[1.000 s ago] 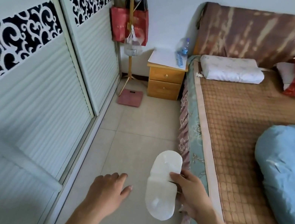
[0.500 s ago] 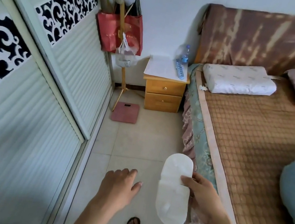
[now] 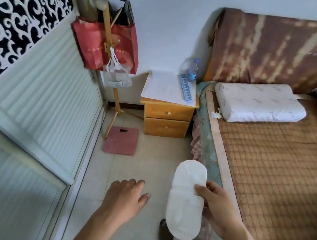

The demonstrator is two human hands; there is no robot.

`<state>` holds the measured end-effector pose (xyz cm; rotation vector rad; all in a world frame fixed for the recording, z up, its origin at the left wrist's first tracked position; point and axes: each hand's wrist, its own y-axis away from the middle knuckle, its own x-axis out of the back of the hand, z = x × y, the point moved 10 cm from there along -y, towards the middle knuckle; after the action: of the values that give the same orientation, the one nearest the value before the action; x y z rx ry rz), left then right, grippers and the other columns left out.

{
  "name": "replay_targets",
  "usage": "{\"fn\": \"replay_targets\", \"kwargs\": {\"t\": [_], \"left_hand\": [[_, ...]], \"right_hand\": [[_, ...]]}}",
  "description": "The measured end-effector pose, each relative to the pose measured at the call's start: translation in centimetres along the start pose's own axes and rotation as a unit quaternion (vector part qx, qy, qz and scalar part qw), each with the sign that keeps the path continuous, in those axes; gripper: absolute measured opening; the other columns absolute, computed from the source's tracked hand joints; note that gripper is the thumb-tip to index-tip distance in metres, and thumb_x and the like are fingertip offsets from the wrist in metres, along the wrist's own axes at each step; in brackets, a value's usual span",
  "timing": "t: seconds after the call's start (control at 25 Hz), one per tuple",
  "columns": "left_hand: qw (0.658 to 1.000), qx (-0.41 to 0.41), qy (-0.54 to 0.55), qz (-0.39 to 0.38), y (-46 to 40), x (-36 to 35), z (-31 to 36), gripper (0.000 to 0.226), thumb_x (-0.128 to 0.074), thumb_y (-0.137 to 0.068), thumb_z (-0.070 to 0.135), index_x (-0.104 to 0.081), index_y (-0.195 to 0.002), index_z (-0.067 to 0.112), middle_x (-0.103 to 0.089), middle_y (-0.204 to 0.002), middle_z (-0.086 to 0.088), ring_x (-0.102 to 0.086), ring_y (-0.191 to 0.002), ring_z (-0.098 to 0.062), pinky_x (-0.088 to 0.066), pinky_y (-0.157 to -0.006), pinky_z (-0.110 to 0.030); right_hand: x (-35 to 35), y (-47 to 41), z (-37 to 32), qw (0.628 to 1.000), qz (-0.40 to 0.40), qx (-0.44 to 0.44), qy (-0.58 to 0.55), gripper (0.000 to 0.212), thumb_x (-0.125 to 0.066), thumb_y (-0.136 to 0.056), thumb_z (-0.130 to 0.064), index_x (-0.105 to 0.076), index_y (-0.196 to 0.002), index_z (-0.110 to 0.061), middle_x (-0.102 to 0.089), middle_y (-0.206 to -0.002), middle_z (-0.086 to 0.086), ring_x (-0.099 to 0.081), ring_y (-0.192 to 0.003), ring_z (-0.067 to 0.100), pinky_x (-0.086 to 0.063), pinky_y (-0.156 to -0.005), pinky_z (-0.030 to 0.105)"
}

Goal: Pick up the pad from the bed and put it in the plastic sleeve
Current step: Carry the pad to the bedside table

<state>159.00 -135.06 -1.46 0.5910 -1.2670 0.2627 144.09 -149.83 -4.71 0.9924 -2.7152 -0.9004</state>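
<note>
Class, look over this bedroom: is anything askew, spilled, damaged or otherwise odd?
Nothing is spilled or broken. One oddity: the pink scale lies skewed to the floor tiles, partly under the coat stand's legs. The pad is intact in the right hand.

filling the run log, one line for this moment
right hand: holds white oval pad | left hand: empty, open | plastic sleeve: unseen

Two hands point(image 3: 127, 197), one pad point(image 3: 184, 200), one nightstand point(image 3: 167, 117) with two drawers point(image 3: 168, 113), one bottle point(image 3: 193, 68).
</note>
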Motion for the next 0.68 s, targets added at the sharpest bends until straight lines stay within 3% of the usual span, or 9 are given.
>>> {"fn": "replay_targets", "kwargs": {"t": [0.24, 0.48, 0.68], "left_hand": [[0.999, 0.030, 0.023, 0.002, -13.2, 4.3, -1.0, 0.045, -0.034, -0.095, 0.044, -0.047, -0.126, 0.015, -0.065, -0.113, -0.006, -0.061, -0.101, -0.025, -0.047, -0.088, -0.037], [0.999, 0.032, 0.039, 0.008, -23.0, 7.7, -2.2, 0.038, -0.035, -0.095, 0.043, -0.051, -0.113, 0.012, -0.064, -0.101, -0.006, -0.061, -0.093, -0.025, -0.045, -0.081, -0.035], [0.999, 0.024, 0.044, 0.010, -33.6, 9.4, -6.0, 0.037, -0.035, -0.096, 0.044, -0.051, -0.111, 0.015, -0.063, -0.102, -0.003, -0.060, -0.094, -0.021, -0.045, -0.084, -0.036]], "right_hand": [[0.0, -12.2, -9.7, 1.000, -0.022, 0.005, 0.008, 0.017, -0.057, -0.088, -0.010, -0.065, -0.103, -0.011, -0.071, -0.102, 0.016, -0.068, -0.083, 0.029, -0.056, -0.078, 0.045], [-1.2, -21.1, -15.0, 0.999, -0.022, -0.012, 0.026, 0.016, -0.058, -0.087, -0.011, -0.063, -0.102, -0.012, -0.069, -0.106, 0.017, -0.066, -0.093, 0.035, -0.050, -0.093, 0.057], [-3.6, -30.6, -19.3, 0.999, -0.013, -0.012, 0.038, 0.018, -0.059, -0.088, -0.016, -0.061, -0.106, -0.015, -0.069, -0.105, 0.012, -0.067, -0.094, 0.033, -0.056, -0.086, 0.052]]}}
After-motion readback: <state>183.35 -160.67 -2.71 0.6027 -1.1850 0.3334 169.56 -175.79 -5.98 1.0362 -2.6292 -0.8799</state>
